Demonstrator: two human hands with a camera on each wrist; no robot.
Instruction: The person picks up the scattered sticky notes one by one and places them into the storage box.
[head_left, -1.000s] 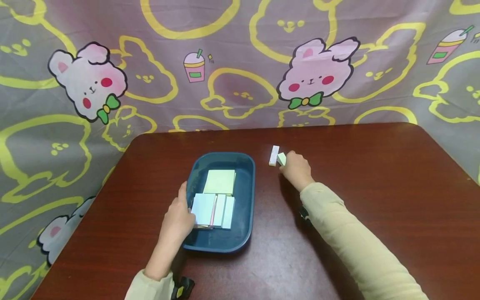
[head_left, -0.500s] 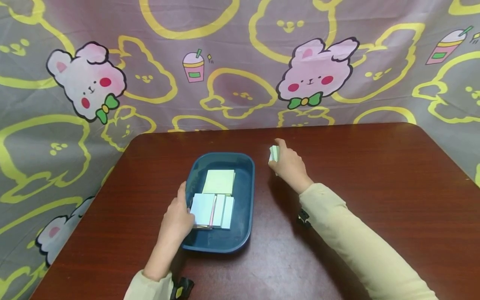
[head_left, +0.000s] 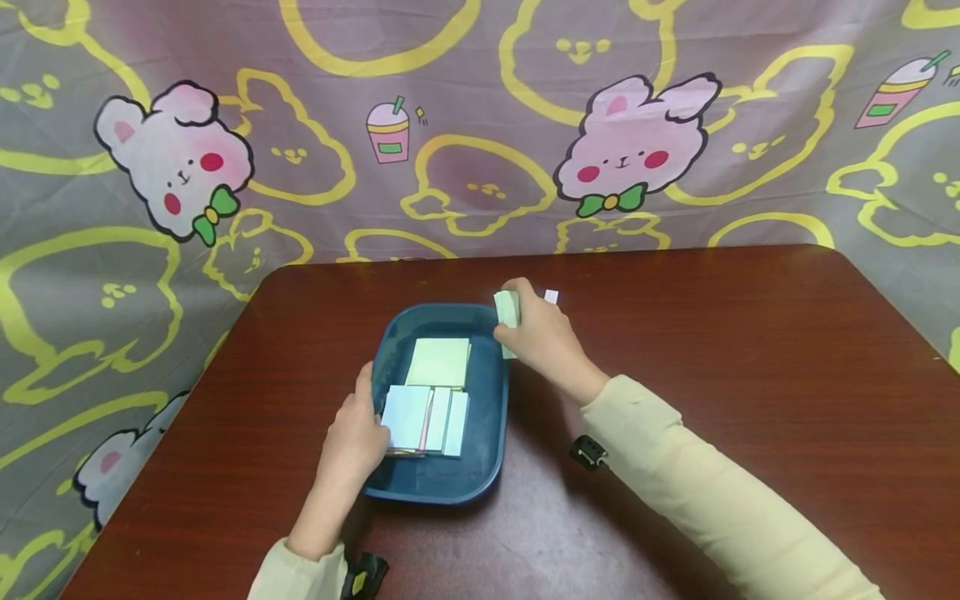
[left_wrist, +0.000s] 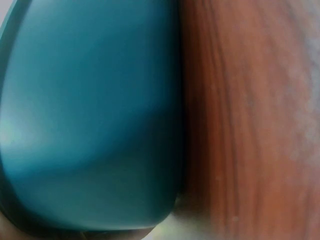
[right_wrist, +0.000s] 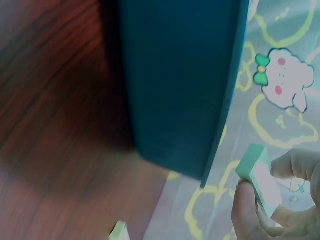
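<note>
My left hand (head_left: 352,442) grips the left rim of a dark blue plastic bin (head_left: 483,471), with the thumb over its inner side. In the left wrist view the bin's outer wall (left_wrist: 95,110) fills the left half. Close over the bin's far right rim, my right hand (head_left: 543,337) pinches a narrow pale green sticky note pad (head_left: 507,310). In the right wrist view thumb and fingers hold that pad (right_wrist: 262,177) by its sides. Inside the bin lie a pale yellow-green pad (head_left: 438,362), a light blue pad (head_left: 407,417) and narrow blue pads (head_left: 456,425).
A small white pad (head_left: 551,296) lies on the brown table (head_left: 720,350) behind my right hand, which partly hides it. A cartoon-printed cloth (head_left: 480,108) hangs along the table's far edge.
My right hand took up the pale green pad, passed over the white pad and carried the green one left to the bin's rim. The left hand and bin have stayed put.
</note>
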